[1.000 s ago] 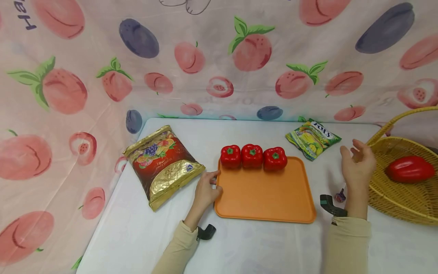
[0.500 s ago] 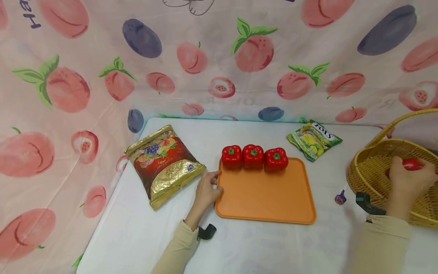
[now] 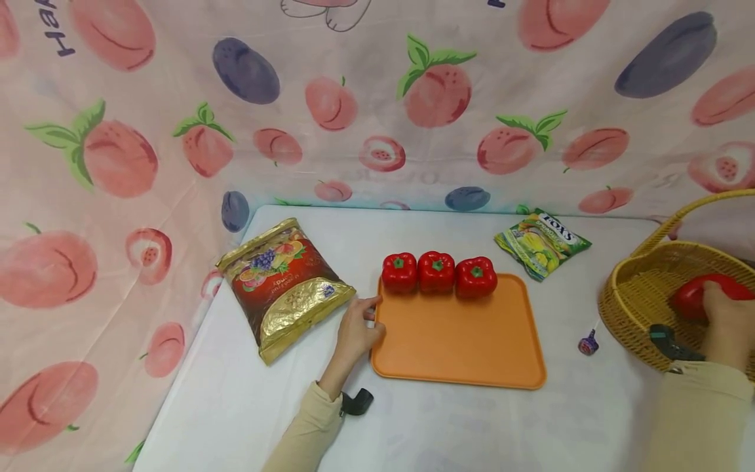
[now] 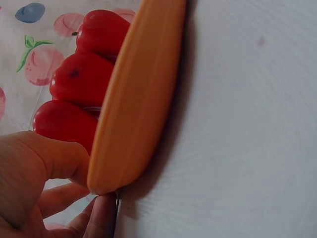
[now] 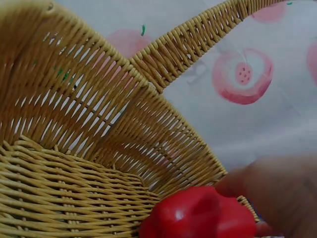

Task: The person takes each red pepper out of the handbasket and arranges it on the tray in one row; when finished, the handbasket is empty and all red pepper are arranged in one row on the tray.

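Note:
My left hand (image 3: 356,332) holds the left edge of an orange tray (image 3: 454,344), thumb at the rim and other fingertips under it in the left wrist view. Three red bell peppers (image 3: 436,272) stand in a row along the tray's far edge, green stem ends up. My right hand (image 3: 731,321) is inside a yellow wicker basket (image 3: 619,305) at the far right. It grips a longer red bell pepper (image 5: 198,215), with the thumb on its upper side in the right wrist view. Part of that pepper is hidden behind the hand.
A large red and gold candy bag (image 3: 286,288) lies left of the tray. Beyond the tray's right corner is a green Fox's candy packet (image 3: 542,242). A purple-wrapped lollipop (image 3: 588,343) lies between tray and basket. The basket's tall handle (image 5: 193,42) arches overhead.
My right hand has gone rightward from above the table into the basket and taken hold of the red bell pepper there. My left hand has stayed on the tray's edge.

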A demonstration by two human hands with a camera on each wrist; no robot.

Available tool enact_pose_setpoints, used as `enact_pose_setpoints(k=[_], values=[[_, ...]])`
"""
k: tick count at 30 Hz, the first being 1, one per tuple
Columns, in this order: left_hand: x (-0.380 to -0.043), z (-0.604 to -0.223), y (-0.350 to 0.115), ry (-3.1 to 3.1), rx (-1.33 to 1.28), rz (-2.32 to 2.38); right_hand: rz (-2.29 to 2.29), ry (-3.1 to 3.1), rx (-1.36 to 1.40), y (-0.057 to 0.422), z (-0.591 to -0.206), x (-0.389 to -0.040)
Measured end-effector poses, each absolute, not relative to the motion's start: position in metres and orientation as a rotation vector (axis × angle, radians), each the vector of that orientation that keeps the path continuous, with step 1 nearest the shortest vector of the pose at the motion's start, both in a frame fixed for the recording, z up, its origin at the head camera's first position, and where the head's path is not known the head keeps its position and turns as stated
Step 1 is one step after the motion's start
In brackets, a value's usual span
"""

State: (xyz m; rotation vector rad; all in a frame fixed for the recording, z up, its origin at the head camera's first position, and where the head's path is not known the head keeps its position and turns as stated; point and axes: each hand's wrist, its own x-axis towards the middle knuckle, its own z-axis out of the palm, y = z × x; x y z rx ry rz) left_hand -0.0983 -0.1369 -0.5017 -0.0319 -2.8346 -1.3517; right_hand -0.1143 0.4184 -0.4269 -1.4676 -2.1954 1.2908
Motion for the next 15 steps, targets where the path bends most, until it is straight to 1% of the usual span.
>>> enact_pose_setpoints(k=[7,15], values=[[-0.099,-0.502,-0.137,-2.838,-0.02,-1.361,1.321,-2.226,-1.441,0.419,-0.426,-0.11],[-0.1,-0.504,-0.137,-2.83,-0.036,-1.359,1.338,-2.163,-1.43,0.412,-0.427,-0.094]])
